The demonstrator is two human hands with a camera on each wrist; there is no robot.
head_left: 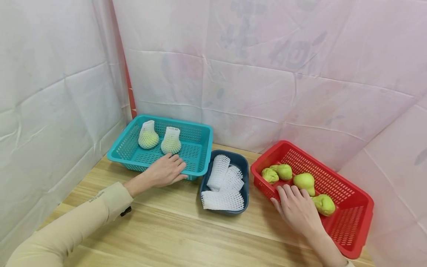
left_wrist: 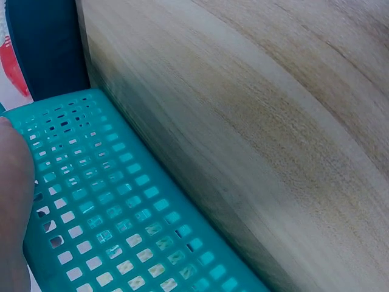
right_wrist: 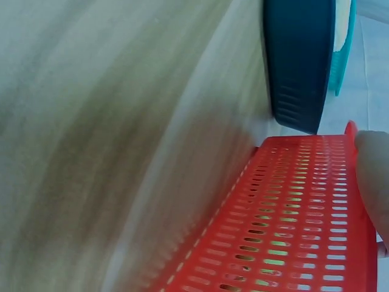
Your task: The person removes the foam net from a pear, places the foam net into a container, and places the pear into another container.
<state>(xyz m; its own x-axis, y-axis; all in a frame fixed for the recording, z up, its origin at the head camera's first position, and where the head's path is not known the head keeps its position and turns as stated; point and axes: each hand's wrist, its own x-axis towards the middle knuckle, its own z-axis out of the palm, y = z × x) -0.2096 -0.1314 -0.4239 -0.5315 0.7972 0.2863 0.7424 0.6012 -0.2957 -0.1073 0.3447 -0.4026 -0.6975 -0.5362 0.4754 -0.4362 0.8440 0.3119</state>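
Note:
My left hand (head_left: 166, 170) rests over the front rim of a teal basket (head_left: 197, 168), its fingertips just inside and its thumb along the rim. Behind those fingertips, two yellow-green pears in white foam nets stand in the basket: one pear (head_left: 148, 138) to the left, the other (head_left: 171, 142) nearer the hand. My right hand (head_left: 298, 211) lies across the near rim of a red basket (head_left: 360, 218), fingers over the inside. Several bare green pears (head_left: 304, 182) lie beside those fingers. In the wrist views, the teal wall (left_wrist: 115, 201) and red wall (right_wrist: 279, 219) show below the hands.
Between the two baskets stands a dark blue bin (head_left: 246, 185) with several white foam net sleeves (head_left: 223, 200), one overhanging its front rim. All stand on a wood-grain table (head_left: 173, 233). Pale cloth sheets (head_left: 233, 74) hang behind and at both sides.

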